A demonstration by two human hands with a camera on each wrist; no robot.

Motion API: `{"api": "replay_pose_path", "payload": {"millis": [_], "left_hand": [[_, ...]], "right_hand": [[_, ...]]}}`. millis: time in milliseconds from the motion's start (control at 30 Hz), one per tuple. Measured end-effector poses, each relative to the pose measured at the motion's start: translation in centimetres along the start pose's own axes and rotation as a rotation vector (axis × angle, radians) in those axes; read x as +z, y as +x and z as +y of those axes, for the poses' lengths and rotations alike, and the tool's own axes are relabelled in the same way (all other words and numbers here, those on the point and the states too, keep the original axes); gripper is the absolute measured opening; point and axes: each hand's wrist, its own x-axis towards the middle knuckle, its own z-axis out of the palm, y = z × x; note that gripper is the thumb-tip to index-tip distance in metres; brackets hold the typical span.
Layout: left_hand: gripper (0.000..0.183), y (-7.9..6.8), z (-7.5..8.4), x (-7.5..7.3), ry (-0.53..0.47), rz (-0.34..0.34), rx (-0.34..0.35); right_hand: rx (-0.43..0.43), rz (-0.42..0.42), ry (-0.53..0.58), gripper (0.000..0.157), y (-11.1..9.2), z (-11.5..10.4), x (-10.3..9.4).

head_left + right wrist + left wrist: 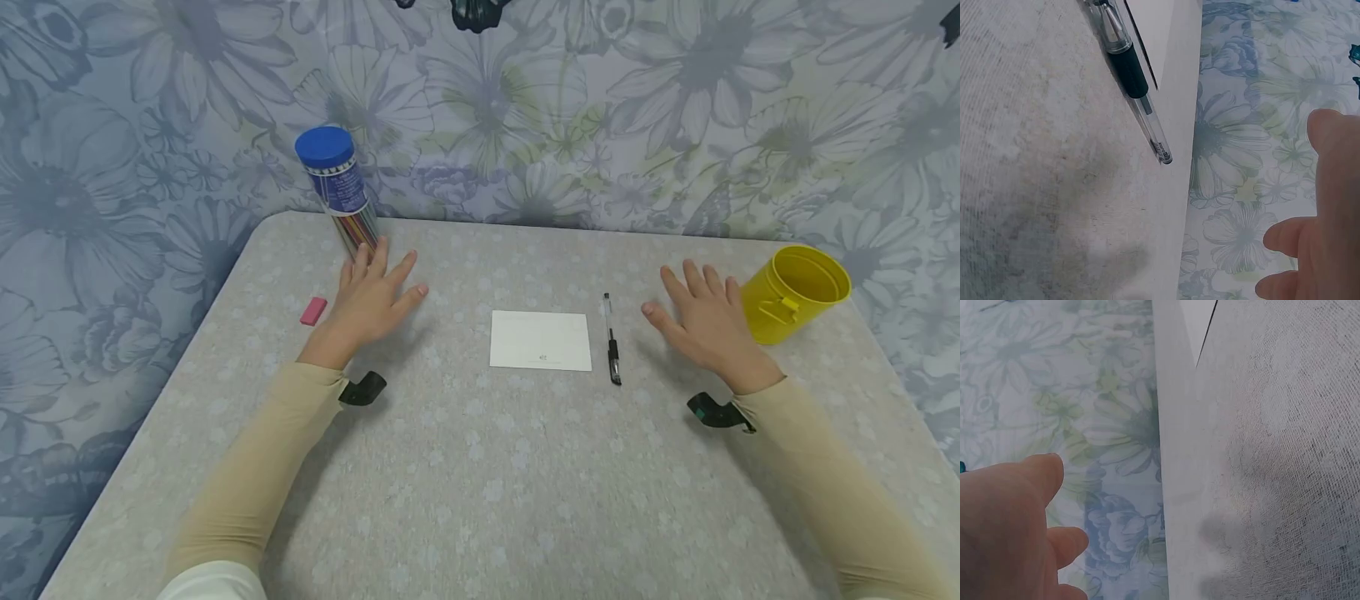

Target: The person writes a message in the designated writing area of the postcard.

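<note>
My left hand [367, 304] is spread palm down over the left of the table, fingers straight and holding nothing. Just beyond its fingertips stands a clear tube of colored pencils with a blue lid [325, 148]; the fingers cover its base. A pink eraser [313, 311] lies left of that hand. On the right, my right hand [708, 329] is also spread with nothing in it, beside a yellow cup [780, 308]. Between the hands lie a white card [540, 340] and a clear pen with a black grip [612, 350], which the right wrist view shows closer [1130, 72].
The table [480, 483] has a pale patterned cover, and its far edge meets a flower-printed wall [487, 108]. Small black wrist cameras [363, 389] sit at both cuffs. Something dark [477, 14] shows at the top edge of the head view.
</note>
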Motion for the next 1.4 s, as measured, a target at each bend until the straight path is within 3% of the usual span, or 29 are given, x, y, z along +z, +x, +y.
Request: {"api": "replay_pose_path", "payload": {"millis": [700, 1033, 1400], "left_hand": [[0.071, -0.2, 0.8, 1.6, -0.016, -0.009, 0.035], [0.070, -0.5, 1.5, 2.7, -0.024, -0.013, 0.052], [0.069, -0.7, 2.3, 4.1, -0.007, -0.027, 0.090]], "right_hand": [[-0.056, -0.012, 0.032, 0.084, 0.8, -1.0, 1.4], [-0.166, 0.095, 0.008, 0.067, 1.8, -1.9, 3.5], [-0.127, 0.054, 0.023, 0.058, 1.9, -3.2, 4.0]]}}
